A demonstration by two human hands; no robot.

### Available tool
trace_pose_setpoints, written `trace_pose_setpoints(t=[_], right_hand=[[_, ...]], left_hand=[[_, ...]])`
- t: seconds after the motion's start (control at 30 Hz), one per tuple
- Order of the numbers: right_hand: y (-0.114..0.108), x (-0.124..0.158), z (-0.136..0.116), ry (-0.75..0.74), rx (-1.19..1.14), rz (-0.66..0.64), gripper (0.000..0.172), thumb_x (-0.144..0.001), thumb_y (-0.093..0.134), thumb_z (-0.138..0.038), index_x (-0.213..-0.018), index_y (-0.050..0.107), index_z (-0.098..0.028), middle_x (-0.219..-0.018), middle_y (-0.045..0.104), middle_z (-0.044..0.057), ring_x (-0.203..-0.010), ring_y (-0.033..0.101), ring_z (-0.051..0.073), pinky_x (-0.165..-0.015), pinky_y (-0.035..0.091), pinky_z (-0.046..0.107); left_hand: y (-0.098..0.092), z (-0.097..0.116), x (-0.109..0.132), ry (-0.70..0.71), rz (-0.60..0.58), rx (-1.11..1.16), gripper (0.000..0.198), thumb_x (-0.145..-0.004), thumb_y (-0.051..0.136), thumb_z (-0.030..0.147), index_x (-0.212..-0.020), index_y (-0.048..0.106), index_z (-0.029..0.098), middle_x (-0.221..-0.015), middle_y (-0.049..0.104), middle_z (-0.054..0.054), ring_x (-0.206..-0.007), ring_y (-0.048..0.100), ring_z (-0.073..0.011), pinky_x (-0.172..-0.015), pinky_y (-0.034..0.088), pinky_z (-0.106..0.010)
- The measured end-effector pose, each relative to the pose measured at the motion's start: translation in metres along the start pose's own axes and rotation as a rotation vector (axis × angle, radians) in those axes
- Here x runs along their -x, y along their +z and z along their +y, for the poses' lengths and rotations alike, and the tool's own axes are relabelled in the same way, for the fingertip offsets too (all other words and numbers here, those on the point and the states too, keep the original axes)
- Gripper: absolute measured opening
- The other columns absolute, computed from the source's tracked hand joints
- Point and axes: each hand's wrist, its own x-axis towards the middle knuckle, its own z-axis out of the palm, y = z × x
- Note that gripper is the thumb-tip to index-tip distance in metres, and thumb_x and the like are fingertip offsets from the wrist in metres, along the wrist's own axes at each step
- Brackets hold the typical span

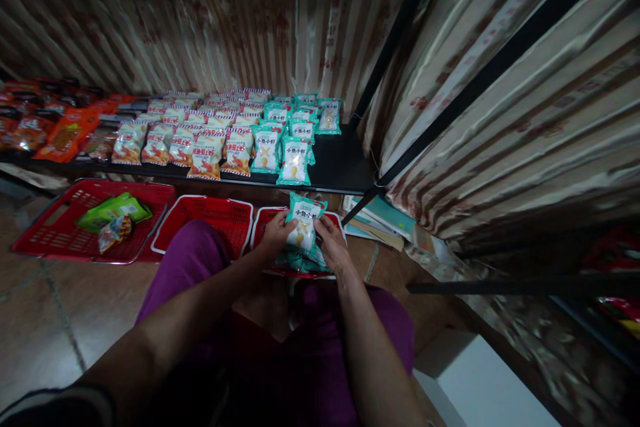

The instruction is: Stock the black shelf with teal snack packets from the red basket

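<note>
Both my hands hold one teal snack packet [305, 220] upright over a red basket [261, 221] in front of my knees. My left hand [277, 233] grips the packet's left edge and my right hand [331, 243] grips its right edge, fingers closed on it. More teal packets [300, 260] lie in the basket under my hands. Matching teal packets [293, 160] stand in rows on the low black shelf [340, 167] just beyond.
Red-and-white packets [205, 153] and orange packets [65, 137] fill the shelf to the left. Two more red baskets [205, 213], [55, 227] sit on the tiled floor, the far-left one holding green packets [115, 210]. Books [380, 217] lie right; a white box [480, 380] nearby.
</note>
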Motion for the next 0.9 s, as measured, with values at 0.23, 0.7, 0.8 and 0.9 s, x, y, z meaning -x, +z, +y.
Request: trace_pose_setpoints(t=[0.23, 0.7, 0.8, 0.9], right_hand=[[-0.002, -0.003, 0.003, -0.092, -0.017, 0.074, 0.043, -0.06, 0.077, -0.041, -0.098, 0.065, -0.023, -0.085, 0.073, 0.001, -0.079, 0.068, 0.021, -0.068, 0.054, 0.031], [0.002, -0.003, -0.001, -0.041, -0.038, 0.076, 0.052, -0.061, 0.077, -0.046, -0.107, 0.065, -0.024, -0.1, 0.072, 0.002, -0.091, 0.067, 0.022, -0.076, 0.055, 0.035], [0.004, 0.002, -0.006, -0.027, -0.013, 0.015, 0.059, -0.06, 0.078, -0.043, -0.114, 0.062, -0.026, -0.102, 0.072, 0.002, -0.092, 0.066, 0.023, -0.078, 0.054, 0.035], [0.008, 0.006, -0.009, -0.039, -0.018, -0.034, 0.061, -0.059, 0.08, -0.038, -0.116, 0.06, -0.027, -0.104, 0.071, 0.003, -0.093, 0.066, 0.022, -0.081, 0.053, 0.035]], left_hand=[[0.002, 0.003, 0.0, -0.023, -0.05, -0.021, 0.049, -0.062, 0.078, 0.041, -0.1, 0.06, 0.015, -0.092, 0.071, -0.008, -0.085, 0.067, -0.022, -0.075, 0.052, -0.031], [-0.001, 0.007, 0.006, -0.032, -0.041, -0.026, 0.053, -0.059, 0.078, 0.042, -0.1, 0.06, 0.012, -0.088, 0.072, -0.011, -0.083, 0.067, -0.0244, -0.076, 0.052, -0.035], [0.001, 0.011, 0.0, 0.014, -0.028, -0.031, 0.052, -0.062, 0.078, 0.043, -0.102, 0.06, 0.013, -0.09, 0.072, -0.01, -0.083, 0.067, -0.0232, -0.074, 0.052, -0.033], [0.003, 0.014, -0.006, 0.04, 0.012, -0.049, 0.05, -0.063, 0.077, 0.043, -0.099, 0.061, 0.012, -0.089, 0.072, -0.01, -0.076, 0.067, -0.0195, -0.069, 0.052, -0.029]])
